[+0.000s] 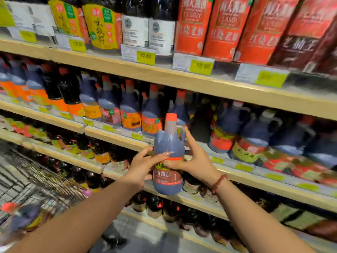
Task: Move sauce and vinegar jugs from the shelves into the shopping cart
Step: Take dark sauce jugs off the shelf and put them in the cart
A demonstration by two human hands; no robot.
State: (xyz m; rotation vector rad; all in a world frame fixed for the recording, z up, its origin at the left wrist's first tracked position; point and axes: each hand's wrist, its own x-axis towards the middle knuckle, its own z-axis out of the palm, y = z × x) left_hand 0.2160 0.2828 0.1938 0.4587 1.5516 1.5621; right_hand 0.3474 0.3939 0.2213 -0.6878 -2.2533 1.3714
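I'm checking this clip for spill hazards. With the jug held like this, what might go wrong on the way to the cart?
1. The left hand and right hand hold the jug by its smooth sides, seemingly not through its handle, so it might slip.
2. Shelf jugs stand packed right behind it; a swing toward the shopping cart, low on the left, could clip one.

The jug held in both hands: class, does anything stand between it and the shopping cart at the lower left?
Nothing visible blocks it. The jug is gripped by the left hand and right hand; the shopping cart lies down-left of it, with only the person's own left forearm across that path.
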